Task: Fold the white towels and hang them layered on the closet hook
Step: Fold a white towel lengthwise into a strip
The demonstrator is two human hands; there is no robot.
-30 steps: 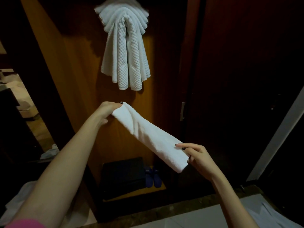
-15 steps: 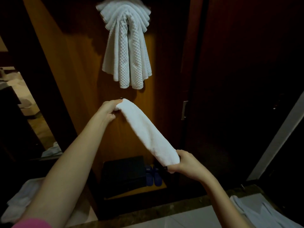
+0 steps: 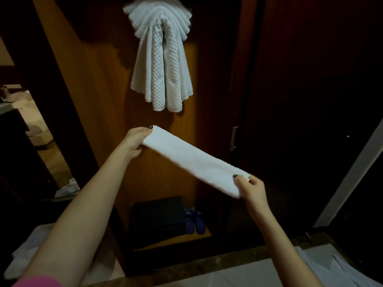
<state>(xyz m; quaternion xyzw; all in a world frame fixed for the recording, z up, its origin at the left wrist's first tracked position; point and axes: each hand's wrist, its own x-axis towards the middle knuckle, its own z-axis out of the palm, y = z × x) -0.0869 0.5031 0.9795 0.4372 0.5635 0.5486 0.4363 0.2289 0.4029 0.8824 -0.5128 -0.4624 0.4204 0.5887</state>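
Note:
A narrow folded white towel stretches between my hands, slanting down to the right in front of the wooden closet panel. My left hand grips its upper left end. My right hand pinches its lower right end, thumb on top. Above, several white waffle-textured towels hang layered and draped from a hook, which the cloth hides.
A dark box and blue slippers sit on the closet floor shelf. A dark closet door with a metal handle stands to the right. White cloth lies at bottom left and bottom right.
The towel went from rolled narrow and steep to flatter and wider. My right hand shifted right and regripped the lower end with the thumb on top. My left hand stayed put.

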